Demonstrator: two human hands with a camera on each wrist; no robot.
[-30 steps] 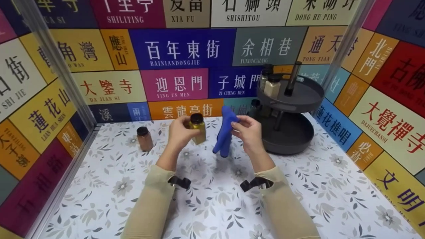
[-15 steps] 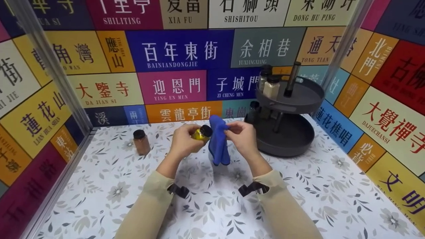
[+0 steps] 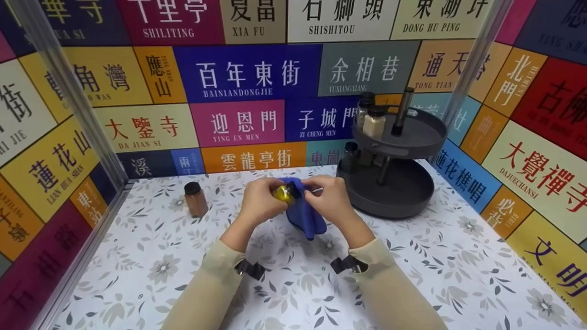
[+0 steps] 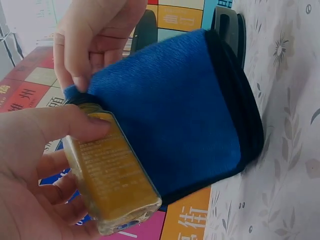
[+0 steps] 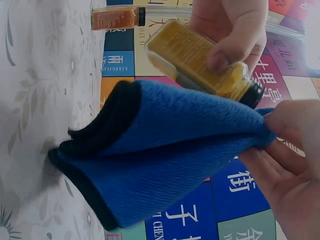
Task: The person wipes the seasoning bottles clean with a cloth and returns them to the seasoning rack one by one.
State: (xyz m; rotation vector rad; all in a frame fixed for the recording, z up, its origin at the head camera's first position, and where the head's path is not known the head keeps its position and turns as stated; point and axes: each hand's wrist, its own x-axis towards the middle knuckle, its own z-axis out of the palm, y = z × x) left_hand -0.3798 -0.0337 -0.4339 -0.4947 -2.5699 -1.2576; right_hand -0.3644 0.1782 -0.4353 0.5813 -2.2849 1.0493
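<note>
My left hand (image 3: 262,201) grips a square clear jar of yellow powder (image 4: 112,170) with a black lid, its thumb across the shoulder. The jar is tilted, its lid pointing toward my right hand (image 3: 331,197). That hand pinches a blue cloth (image 5: 190,145) with dark edging between thumb and fingers. The cloth hangs folded beside the jar, and its pinched end is right at the lid (image 5: 252,95). In the head view, the jar's lower part is hidden by the left hand.
A jar of reddish-brown powder (image 3: 196,201) stands on the flowered tabletop (image 3: 293,293) to the left. At the back right is a black two-tier round rack (image 3: 390,201) with several jars, among them a cream-coloured one (image 3: 374,123). Sign-patterned walls enclose the table.
The left hand has tipped the yellow jar from upright to tilted and moved it right, against the cloth. The right hand has brought the cloth left and down to the lid.
</note>
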